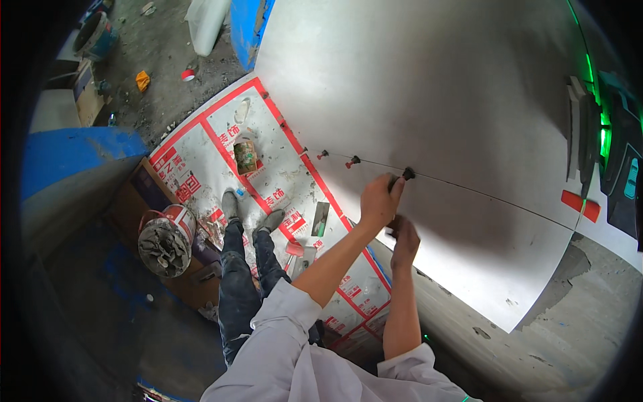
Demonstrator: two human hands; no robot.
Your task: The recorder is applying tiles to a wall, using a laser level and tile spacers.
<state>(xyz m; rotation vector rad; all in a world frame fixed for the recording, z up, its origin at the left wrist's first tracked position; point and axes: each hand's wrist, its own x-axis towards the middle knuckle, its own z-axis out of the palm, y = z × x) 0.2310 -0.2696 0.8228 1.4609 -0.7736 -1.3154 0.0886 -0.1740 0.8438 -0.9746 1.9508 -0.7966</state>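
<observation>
Two large pale grey slabs (402, 80) meet along a thin dark seam. Small tile-levelling clips with black knobs stand in it; one red-and-black clip (353, 161) sits left of my hands and another clip (323, 154) farther left. My left hand (379, 202) pinches the black-knobbed tile-levelling clip (409, 173) at the seam, thumb and fingers at its side. Just below it, over the near slab, my right hand (405, 245) is closed with curled fingers. What it may hold is hidden.
A white floor sheet (268, 194) with red bands lies under my feet. On it are a small open box (245, 157) and a red-handled scraper (295, 249). A rubble-filled bucket (166, 248) stands left. At right are a black device (623, 167) by green light and a red piece (581, 206).
</observation>
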